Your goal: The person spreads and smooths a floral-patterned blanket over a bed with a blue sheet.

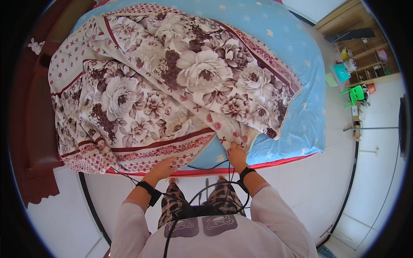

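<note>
A large floral blanket [203,71] with dark red stripes and a patterned border lies loosely folded over a bed with a light blue sheet [306,119]. My right hand [237,156] grips a lower corner of the blanket's pale underside, near the bed's front edge. To its left, my left hand [165,167] rests at the blanket's lower patterned border; whether its fingers hold the cloth is hard to tell. Between the hands a patch of blue sheet shows. Both wrists wear black bands, with black cables hanging near them.
A dark red-brown headboard [42,119] stands on the left, with a white plush toy [36,46] on it. Wooden shelves [364,61] with assorted items and a small green chair [356,94] are at the right. Black cables [219,183] hang before my legs.
</note>
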A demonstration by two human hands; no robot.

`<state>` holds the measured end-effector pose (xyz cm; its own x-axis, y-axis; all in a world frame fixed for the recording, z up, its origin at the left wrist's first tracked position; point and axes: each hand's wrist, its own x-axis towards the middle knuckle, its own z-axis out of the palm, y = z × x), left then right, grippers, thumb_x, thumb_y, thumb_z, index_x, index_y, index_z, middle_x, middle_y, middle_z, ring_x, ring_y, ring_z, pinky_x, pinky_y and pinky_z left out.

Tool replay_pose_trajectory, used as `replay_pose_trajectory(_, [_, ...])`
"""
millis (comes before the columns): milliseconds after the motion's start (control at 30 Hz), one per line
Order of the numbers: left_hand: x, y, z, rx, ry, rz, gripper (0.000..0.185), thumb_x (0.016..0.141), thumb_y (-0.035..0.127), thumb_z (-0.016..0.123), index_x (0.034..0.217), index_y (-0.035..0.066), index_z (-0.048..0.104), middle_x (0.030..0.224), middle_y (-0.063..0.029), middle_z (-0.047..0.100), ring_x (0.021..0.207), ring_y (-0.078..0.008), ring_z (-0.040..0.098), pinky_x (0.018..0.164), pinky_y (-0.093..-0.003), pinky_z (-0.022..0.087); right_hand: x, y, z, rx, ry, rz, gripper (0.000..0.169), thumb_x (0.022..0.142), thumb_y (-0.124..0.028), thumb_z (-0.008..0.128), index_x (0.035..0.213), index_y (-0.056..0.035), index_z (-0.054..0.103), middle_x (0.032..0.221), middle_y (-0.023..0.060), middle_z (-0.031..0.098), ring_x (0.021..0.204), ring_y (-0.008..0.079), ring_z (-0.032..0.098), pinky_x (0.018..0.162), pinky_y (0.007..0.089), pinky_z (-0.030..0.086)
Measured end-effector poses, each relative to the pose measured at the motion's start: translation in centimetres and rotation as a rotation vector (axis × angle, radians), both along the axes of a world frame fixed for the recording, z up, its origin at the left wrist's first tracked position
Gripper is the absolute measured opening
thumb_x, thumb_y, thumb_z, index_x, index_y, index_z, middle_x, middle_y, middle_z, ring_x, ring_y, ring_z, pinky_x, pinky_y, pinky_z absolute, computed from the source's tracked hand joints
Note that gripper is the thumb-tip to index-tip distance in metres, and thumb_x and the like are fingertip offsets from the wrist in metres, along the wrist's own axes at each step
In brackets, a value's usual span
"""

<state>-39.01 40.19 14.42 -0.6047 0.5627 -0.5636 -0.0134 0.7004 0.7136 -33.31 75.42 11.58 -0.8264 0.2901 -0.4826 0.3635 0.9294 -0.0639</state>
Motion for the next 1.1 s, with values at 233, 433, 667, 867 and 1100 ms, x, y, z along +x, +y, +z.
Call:
replay_pose_trajectory(233, [0.1, 5.7, 0.4, -0.450, -0.222, -0.447, 0.048, 0.083, 0.041, 0.046, 0.115, 0.006, 0.050, 0.114, -0.0168, 0.054, 0.104, -0.0339, 0.051, 0.086, -0.0423, 0.040, 1.1, 14.0, -0.5, -0.855, 0.144, -0.117, 0.021, 0.076, -0.025, 0.062, 0.089, -0.0086, 0.060, 0.078, 0.0057, 0.061, 0.067, 0.0176, 0.058, 0.056, 0.0296, 0.045])
replay_pose_trajectory(433, [6.8, -4.8, 6.6, -0.624, -0.716, -0.098, 0.045, 0.087, 0.045, 0.042, 0.107, 0.006, 0.050, 0.086, -0.0124, 0.062, 0.074, -0.0221, 0.061, 0.070, -0.0401, 0.046, -0.9, 20.2, 6.7, -1.099, 0.089, -0.442, 0.030, 0.083, -0.036, 0.054, 0.099, -0.0112, 0.059, 0.083, -0.0018, 0.060, 0.065, 0.0069, 0.054, 0.049, 0.0215, 0.042])
replay_pose_trajectory(667, [18.3, -2.3, 0.6, -0.403, -0.478, -0.163, 0.036, 0.084, 0.037, 0.048, 0.109, 0.011, 0.053, 0.097, -0.0079, 0.060, 0.087, -0.0246, 0.058, 0.071, -0.0343, 0.047, -8.0, 16.9, 14.1, -1.246, 0.461, -0.588, 0.035, 0.087, -0.029, 0.051, 0.107, 0.0000, 0.053, 0.095, 0.0087, 0.058, 0.080, 0.0158, 0.060, 0.054, 0.0240, 0.050])
replay_pose_trajectory(867, [7.5, 7.9, -8.0, -0.038, 0.129, 0.246, 0.032, 0.079, 0.025, 0.055, 0.100, 0.001, 0.053, 0.088, -0.0179, 0.060, 0.087, -0.0347, 0.057, 0.076, -0.0408, 0.045, -13.6, 11.3, 25.1, -1.271, 0.651, -0.338, 0.032, 0.087, -0.034, 0.050, 0.094, -0.0029, 0.053, 0.084, 0.0049, 0.057, 0.072, 0.0107, 0.057, 0.057, 0.0235, 0.048])
replay_pose_trajectory(1100, [5.6, 18.8, -9.1, 0.085, 0.289, 0.700, 0.056, 0.071, 0.010, 0.061, 0.120, 0.002, 0.036, 0.110, -0.0261, 0.045, 0.105, -0.0414, 0.045, 0.088, -0.0426, 0.039, -6.4, 2.8, 19.4, -1.087, -0.099, 0.047, 0.034, 0.083, -0.031, 0.056, 0.097, -0.0002, 0.052, 0.085, 0.0076, 0.053, 0.063, 0.0137, 0.058, 0.046, 0.0245, 0.048])
